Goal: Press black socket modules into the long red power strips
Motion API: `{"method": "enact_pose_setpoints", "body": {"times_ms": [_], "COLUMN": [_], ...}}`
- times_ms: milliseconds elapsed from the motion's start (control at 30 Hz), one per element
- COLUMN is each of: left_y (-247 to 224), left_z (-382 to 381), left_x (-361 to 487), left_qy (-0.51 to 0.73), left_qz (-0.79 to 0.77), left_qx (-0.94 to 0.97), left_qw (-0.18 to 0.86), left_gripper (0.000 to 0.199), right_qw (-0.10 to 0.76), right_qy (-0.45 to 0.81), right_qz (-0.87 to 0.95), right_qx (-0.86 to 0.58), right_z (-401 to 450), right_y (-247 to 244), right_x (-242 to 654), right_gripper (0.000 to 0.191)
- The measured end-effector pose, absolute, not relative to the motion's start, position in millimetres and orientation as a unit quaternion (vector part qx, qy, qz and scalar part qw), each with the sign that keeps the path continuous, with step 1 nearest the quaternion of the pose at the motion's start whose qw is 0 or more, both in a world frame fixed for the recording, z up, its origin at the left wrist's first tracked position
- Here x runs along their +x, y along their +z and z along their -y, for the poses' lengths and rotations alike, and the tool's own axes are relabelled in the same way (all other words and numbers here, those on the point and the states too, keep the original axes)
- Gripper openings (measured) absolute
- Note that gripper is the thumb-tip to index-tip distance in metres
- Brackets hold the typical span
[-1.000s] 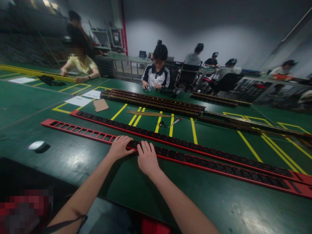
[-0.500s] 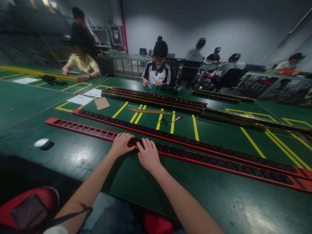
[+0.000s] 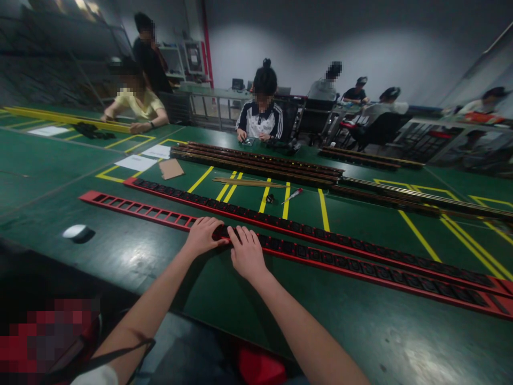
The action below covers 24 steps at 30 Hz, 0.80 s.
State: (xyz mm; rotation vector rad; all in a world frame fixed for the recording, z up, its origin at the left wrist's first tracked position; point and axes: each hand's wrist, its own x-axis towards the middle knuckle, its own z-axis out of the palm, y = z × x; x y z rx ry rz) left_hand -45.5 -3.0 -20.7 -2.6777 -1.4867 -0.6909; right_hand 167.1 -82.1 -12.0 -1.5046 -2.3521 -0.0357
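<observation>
Little had moved since the frame a second earlier: the head view had swung slightly, so everything sat a touch farther right, and both hands stayed on the same stretch of work. Left hand (image 3: 203,236) straddled the near red strip (image 3: 340,262), thumb and fingers at its two edges; right hand (image 3: 246,254) lay just beside it, fingers outstretched on the strip. Neither was clenched (whether a loose piece was pinched beneath, I could not tell).

Judging by what showed, the far red strip (image 3: 296,227) was filled with black pieces along its visible length, and the near one was filled to the right of the hands. Open slots (image 3: 148,211) were left, running from the left hand towards the strip's left end.

Both strips lay on a green table (image 3: 132,262) marked with yellow tape (image 3: 324,208). Beyond them were a screwdriver (image 3: 292,195), cardboard (image 3: 171,168) and dark rails (image 3: 256,160). Across the table sat a co-worker (image 3: 260,118), head bowed; others worked along the grey wall (image 3: 296,32).
</observation>
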Motion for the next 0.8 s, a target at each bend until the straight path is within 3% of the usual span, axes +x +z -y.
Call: {"method": "enact_pose_setpoints", "body": {"times_ms": [167,567,800], "left_y": [-20.5,-22.0,-22.9], "left_z": [3.9,2.0,2.0], "left_x": [-45.2,-47.0,-47.2], "left_qy": [-0.22,-0.215,-0.22], "left_qz": [0.472,0.468,0.468], "left_qx": [-0.854,-0.857,-0.856], "left_qw": [0.011,0.011,0.012], "left_gripper": [0.042,0.048,0.043], "right_qw": [0.155,0.168,0.157], "right_qy": [-0.015,-0.018,-0.013], "right_qz": [0.836,0.834,0.836], "right_qx": [-0.525,-0.526,-0.526], "right_z": [82.2,81.7,81.6], "right_y": [-12.1,-12.4,-9.5], "right_x": [167.6,167.4,166.6], "right_gripper": [0.056,0.062,0.055]}}
